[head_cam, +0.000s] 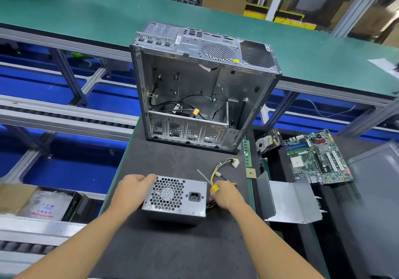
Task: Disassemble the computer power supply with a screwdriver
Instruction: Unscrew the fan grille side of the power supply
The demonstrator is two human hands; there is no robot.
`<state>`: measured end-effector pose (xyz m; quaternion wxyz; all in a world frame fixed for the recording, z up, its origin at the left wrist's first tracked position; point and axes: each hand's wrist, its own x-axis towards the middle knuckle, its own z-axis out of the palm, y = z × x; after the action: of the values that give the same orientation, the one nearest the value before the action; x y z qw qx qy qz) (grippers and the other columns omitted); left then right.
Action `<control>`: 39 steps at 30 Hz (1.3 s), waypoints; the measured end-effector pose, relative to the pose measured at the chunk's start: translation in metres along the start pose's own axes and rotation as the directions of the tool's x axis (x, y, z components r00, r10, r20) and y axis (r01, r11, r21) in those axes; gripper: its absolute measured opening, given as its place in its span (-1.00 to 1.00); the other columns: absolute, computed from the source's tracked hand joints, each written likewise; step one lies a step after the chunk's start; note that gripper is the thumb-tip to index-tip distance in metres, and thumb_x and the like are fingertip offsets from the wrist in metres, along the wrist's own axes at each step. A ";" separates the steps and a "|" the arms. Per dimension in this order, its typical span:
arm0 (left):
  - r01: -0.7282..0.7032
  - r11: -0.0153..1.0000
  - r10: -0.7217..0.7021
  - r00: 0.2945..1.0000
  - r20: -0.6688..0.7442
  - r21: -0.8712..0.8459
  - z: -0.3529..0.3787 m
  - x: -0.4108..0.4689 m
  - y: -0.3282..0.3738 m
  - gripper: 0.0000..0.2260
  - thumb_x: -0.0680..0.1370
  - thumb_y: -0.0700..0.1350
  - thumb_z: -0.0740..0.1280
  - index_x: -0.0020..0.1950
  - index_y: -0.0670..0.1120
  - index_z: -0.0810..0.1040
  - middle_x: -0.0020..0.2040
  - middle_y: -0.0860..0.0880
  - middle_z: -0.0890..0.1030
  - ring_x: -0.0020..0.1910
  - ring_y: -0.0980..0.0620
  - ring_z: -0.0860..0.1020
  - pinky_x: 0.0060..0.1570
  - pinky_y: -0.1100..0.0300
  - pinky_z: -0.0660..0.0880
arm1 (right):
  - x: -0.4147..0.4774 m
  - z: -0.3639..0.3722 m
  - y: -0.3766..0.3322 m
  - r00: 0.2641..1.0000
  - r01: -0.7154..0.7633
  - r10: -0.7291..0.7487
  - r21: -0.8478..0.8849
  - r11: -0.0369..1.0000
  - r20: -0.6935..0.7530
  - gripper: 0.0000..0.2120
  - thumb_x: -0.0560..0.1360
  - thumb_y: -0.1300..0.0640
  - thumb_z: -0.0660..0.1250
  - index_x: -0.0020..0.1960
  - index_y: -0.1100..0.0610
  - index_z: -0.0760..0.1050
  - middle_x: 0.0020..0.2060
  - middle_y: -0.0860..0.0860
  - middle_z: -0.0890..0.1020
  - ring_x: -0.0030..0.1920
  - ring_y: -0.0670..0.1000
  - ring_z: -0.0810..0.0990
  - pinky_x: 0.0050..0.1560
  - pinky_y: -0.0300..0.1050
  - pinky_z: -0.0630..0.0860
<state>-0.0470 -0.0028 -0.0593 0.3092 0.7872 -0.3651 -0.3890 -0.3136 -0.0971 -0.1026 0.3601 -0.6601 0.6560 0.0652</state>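
Observation:
A grey metal power supply (175, 196) stands on the dark mat, its fan grille and power socket facing up toward me. My left hand (131, 190) grips its upper left corner. My right hand (224, 194) sits at the unit's right side, fingers curled round a screwdriver (210, 183) with a yellow and green handle; its thin shaft points up and to the left. The supply's yellow and black cable bundle (222, 168) trails behind my right hand and ends in white plugs.
An emptied computer case (203, 84) stands open at the back of the mat. To the right lie a memory stick (246, 153), a hard drive (267, 141), a motherboard (317, 156) and a bent metal cover (289, 201). Conveyor rails run on the left.

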 end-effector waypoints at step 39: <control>-0.691 0.648 0.542 0.713 0.445 0.318 -0.041 0.007 0.055 -0.07 0.22 0.36 0.49 0.50 0.24 0.15 0.18 0.34 0.31 0.19 0.22 0.34 0.27 0.14 0.33 | -0.020 -0.021 -0.018 0.968 0.166 0.039 0.750 0.641 -0.247 -0.94 0.55 0.21 0.29 -0.03 0.16 0.55 -0.31 0.06 0.54 -0.46 -0.03 0.45 -0.37 -0.12 0.51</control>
<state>-0.0279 -0.0300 0.0006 0.1656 0.5908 -0.7392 -0.2776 -0.3080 -0.0948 -0.0692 0.5250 -0.4715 0.6365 -0.3112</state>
